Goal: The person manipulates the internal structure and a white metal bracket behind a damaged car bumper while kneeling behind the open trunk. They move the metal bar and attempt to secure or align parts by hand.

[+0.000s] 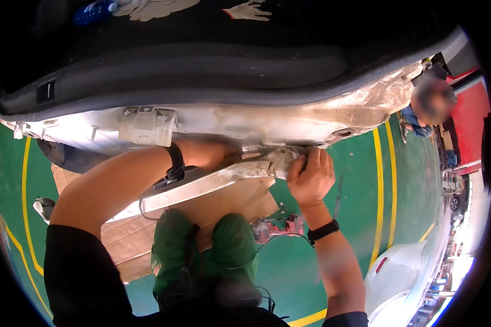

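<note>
A long white metal bumper beam (213, 180), dirty and worn at its right end, lies along the lower rear of a white car body (289, 122). My right hand (313, 177) is closed round that right end, thumb in front and fingers over the top edge. Between the beam and the car body, my left hand (215, 153) reaches in near the same end. Its fingers are in shadow and partly hidden, so what they touch does not show. Left of it, a pale bracket (145, 126) juts from the car's rear panel.
Black boot trim (218, 71) runs above, with a work glove (248, 11) and a blue bottle (93, 12) beyond. Cardboard (251, 204) and a red power tool (281, 228) lie on the green floor. A white bumper cover (395, 272) rests right; another person (417, 122) crouches far right.
</note>
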Demonstrator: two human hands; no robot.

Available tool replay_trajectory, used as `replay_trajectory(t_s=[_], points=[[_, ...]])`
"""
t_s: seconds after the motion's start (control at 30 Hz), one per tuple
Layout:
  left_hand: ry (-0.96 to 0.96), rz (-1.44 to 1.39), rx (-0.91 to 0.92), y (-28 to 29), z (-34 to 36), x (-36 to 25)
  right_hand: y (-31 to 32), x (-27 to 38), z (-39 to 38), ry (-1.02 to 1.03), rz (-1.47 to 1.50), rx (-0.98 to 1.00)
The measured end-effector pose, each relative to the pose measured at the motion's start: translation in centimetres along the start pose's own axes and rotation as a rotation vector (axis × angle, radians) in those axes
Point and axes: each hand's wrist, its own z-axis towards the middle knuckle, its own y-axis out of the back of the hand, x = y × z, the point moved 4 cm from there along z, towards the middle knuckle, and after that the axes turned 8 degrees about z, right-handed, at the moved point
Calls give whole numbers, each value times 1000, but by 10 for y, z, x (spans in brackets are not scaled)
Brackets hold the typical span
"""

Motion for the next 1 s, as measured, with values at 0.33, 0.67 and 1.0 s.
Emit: replay_trajectory(t_s=[0.33, 0.67, 1.0], points=[[70, 158, -228, 42, -37, -43, 2, -2, 0, -2, -19, 5], [56, 313, -290, 48, -42, -78, 3, 1, -1, -75, 2, 58], [-35, 426, -369, 52, -39, -110, 2, 0, -2, -45, -12, 21]])
